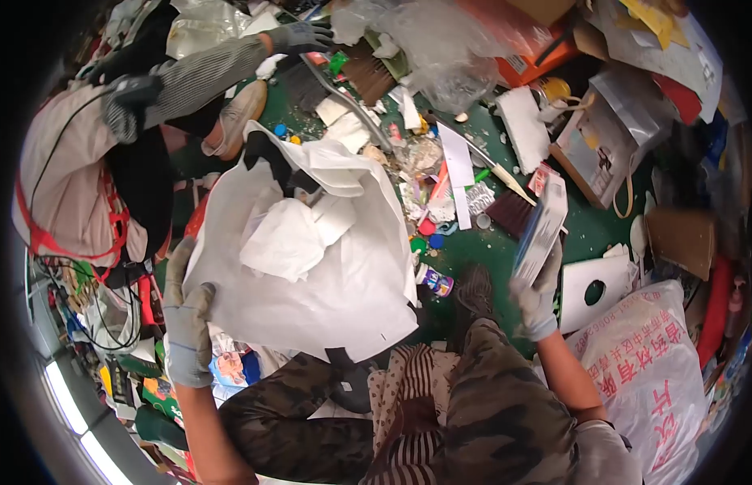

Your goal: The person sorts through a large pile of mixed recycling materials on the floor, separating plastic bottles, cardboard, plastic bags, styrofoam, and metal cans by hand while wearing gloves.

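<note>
A wide white bag [352,275] lies open before my legs, with crumpled white sheets [287,238] inside. My left hand [188,323], in a grey work glove, grips its left edge between thumb and fingers. On the other side, my gloved right hand [539,301] holds a flat box [544,226] with pale and blue faces, raised and tilted. The box hides part of the fingers. Between the bag and my right hand, a small bottle with a purple label [437,280] lies on the green floor near my shoe [475,291].
A co-worker sits at the upper left, one gloved hand [299,37] reaching over the litter. Brush heads [509,212], bottle caps and scraps cover the floor. An open carton [594,149], a white foam block [523,129] and a printed plastic sack [643,372] lie to the right.
</note>
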The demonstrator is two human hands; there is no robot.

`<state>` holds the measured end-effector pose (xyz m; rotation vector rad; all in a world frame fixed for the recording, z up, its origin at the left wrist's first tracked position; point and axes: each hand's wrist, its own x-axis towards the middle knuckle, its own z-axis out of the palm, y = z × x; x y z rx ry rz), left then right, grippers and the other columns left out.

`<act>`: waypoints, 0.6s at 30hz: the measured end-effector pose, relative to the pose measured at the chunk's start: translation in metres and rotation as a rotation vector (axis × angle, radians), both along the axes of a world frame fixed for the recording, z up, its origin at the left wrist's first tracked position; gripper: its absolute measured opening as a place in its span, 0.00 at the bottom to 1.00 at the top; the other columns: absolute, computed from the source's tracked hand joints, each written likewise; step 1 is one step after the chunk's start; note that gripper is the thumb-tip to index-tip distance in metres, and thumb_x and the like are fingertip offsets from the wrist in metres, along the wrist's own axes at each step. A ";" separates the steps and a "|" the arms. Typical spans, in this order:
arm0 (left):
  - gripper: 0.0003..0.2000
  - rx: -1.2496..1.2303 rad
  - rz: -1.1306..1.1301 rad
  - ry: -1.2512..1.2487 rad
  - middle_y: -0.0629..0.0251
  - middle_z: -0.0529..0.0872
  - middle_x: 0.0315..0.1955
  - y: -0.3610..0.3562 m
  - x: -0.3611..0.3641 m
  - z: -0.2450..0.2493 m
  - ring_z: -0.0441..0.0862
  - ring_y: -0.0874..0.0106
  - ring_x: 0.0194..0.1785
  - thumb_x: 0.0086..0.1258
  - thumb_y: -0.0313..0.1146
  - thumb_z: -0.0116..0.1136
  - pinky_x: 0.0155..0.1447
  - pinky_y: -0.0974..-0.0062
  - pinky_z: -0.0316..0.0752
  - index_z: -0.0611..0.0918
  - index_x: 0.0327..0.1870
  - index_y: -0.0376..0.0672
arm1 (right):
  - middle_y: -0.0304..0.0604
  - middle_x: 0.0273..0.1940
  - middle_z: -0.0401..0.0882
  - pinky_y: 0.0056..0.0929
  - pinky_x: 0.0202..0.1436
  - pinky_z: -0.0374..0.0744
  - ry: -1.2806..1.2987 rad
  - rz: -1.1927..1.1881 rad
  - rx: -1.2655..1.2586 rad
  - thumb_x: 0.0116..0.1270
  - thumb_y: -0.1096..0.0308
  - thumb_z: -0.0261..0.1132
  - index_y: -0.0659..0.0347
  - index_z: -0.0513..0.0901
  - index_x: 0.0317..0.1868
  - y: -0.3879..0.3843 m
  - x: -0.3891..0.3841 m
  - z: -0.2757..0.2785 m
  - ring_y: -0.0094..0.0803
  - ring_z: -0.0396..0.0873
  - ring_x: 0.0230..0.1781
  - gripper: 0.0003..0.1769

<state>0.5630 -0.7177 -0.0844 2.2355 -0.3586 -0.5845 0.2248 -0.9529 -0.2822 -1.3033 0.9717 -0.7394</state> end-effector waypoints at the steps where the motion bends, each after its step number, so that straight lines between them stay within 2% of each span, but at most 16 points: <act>1: 0.33 0.000 0.017 0.007 0.58 0.71 0.63 0.000 0.001 -0.003 0.72 0.69 0.61 0.54 0.24 0.45 0.63 0.76 0.67 0.66 0.68 0.36 | 0.50 0.65 0.62 0.40 0.64 0.66 -0.082 0.228 -0.081 0.43 0.54 0.76 0.59 0.54 0.72 -0.004 0.021 0.024 0.40 0.63 0.66 0.58; 3: 0.33 0.015 0.002 -0.012 0.57 0.71 0.63 0.001 0.005 -0.003 0.73 0.70 0.60 0.54 0.24 0.44 0.61 0.77 0.68 0.66 0.68 0.36 | 0.54 0.67 0.60 0.44 0.65 0.65 -0.197 0.649 -0.469 0.39 0.53 0.77 0.56 0.61 0.70 -0.020 0.071 0.078 0.46 0.60 0.69 0.56; 4: 0.33 0.025 -0.030 -0.039 0.57 0.72 0.63 0.004 0.008 -0.003 0.74 0.70 0.59 0.54 0.24 0.44 0.61 0.78 0.68 0.67 0.68 0.35 | 0.56 0.68 0.59 0.46 0.65 0.65 -0.221 0.838 -0.781 0.38 0.53 0.77 0.55 0.64 0.68 -0.026 0.100 0.104 0.48 0.59 0.70 0.54; 6: 0.32 0.057 -0.013 -0.027 0.56 0.73 0.62 -0.013 0.005 0.005 0.77 0.69 0.54 0.54 0.23 0.41 0.59 0.77 0.70 0.68 0.66 0.34 | 0.56 0.66 0.62 0.47 0.64 0.67 -0.182 1.060 -0.874 0.41 0.55 0.75 0.54 0.71 0.63 -0.015 0.143 0.143 0.52 0.62 0.67 0.45; 8: 0.30 -0.029 0.060 0.089 0.54 0.77 0.57 -0.003 0.016 0.005 0.78 0.68 0.50 0.52 0.27 0.44 0.56 0.75 0.71 0.72 0.62 0.31 | 0.54 0.63 0.66 0.45 0.63 0.68 -0.264 0.936 -1.002 0.45 0.58 0.74 0.54 0.72 0.61 -0.013 0.170 0.147 0.51 0.65 0.64 0.40; 9: 0.29 -0.032 -0.021 0.037 0.53 0.78 0.54 0.002 0.020 0.011 0.78 0.69 0.49 0.52 0.30 0.46 0.55 0.75 0.72 0.73 0.59 0.29 | 0.53 0.62 0.68 0.44 0.62 0.68 -0.312 0.872 -1.059 0.47 0.59 0.73 0.55 0.73 0.61 -0.018 0.176 0.144 0.50 0.67 0.63 0.37; 11: 0.29 0.005 -0.112 -0.016 0.55 0.82 0.45 -0.003 0.019 0.031 0.78 0.71 0.47 0.51 0.39 0.49 0.54 0.75 0.72 0.77 0.52 0.26 | 0.53 0.60 0.70 0.43 0.62 0.69 -0.247 0.635 -1.000 0.50 0.59 0.72 0.56 0.73 0.59 -0.050 0.173 0.126 0.50 0.69 0.61 0.35; 12: 0.27 -0.027 -0.066 0.101 0.58 0.83 0.41 -0.001 0.017 0.039 0.80 0.72 0.42 0.52 0.36 0.48 0.50 0.78 0.73 0.77 0.51 0.26 | 0.52 0.59 0.71 0.42 0.62 0.69 -0.222 0.511 -0.966 0.51 0.58 0.72 0.57 0.73 0.58 -0.070 0.170 0.109 0.50 0.69 0.59 0.33; 14: 0.25 -0.214 0.183 0.355 0.59 0.83 0.38 0.028 0.031 0.026 0.81 0.72 0.38 0.50 0.31 0.51 0.45 0.80 0.75 0.77 0.51 0.26 | 0.55 0.57 0.71 0.43 0.62 0.68 0.102 0.304 -0.907 0.56 0.56 0.70 0.60 0.72 0.58 -0.112 0.164 0.018 0.51 0.69 0.59 0.32; 15: 0.25 -0.200 0.189 0.410 0.59 0.83 0.37 0.023 0.031 0.026 0.81 0.72 0.37 0.49 0.29 0.51 0.44 0.80 0.75 0.77 0.50 0.26 | 0.56 0.57 0.71 0.45 0.63 0.68 0.135 0.140 -0.739 0.59 0.53 0.68 0.62 0.71 0.58 -0.129 0.160 -0.019 0.53 0.68 0.59 0.31; 16: 0.25 -0.184 0.195 0.465 0.59 0.83 0.37 0.017 0.027 0.028 0.81 0.72 0.36 0.48 0.28 0.52 0.43 0.80 0.76 0.77 0.50 0.26 | 0.57 0.58 0.69 0.45 0.65 0.67 0.356 0.071 -0.786 0.58 0.50 0.69 0.63 0.70 0.59 -0.150 0.155 -0.044 0.54 0.68 0.59 0.35; 17: 0.25 -0.166 0.202 0.517 0.59 0.83 0.36 0.011 0.024 0.030 0.81 0.72 0.35 0.47 0.27 0.52 0.42 0.80 0.76 0.77 0.50 0.26 | 0.59 0.60 0.68 0.42 0.66 0.67 0.404 0.061 -0.790 0.55 0.48 0.71 0.64 0.67 0.61 -0.171 0.155 -0.067 0.52 0.67 0.61 0.41; 18: 0.25 -0.148 0.205 0.489 0.59 0.83 0.36 0.007 0.021 0.030 0.81 0.72 0.35 0.47 0.27 0.53 0.43 0.80 0.77 0.77 0.50 0.26 | 0.61 0.61 0.67 0.41 0.66 0.67 0.379 0.097 -0.662 0.53 0.48 0.72 0.65 0.66 0.63 -0.191 0.158 -0.070 0.50 0.67 0.62 0.43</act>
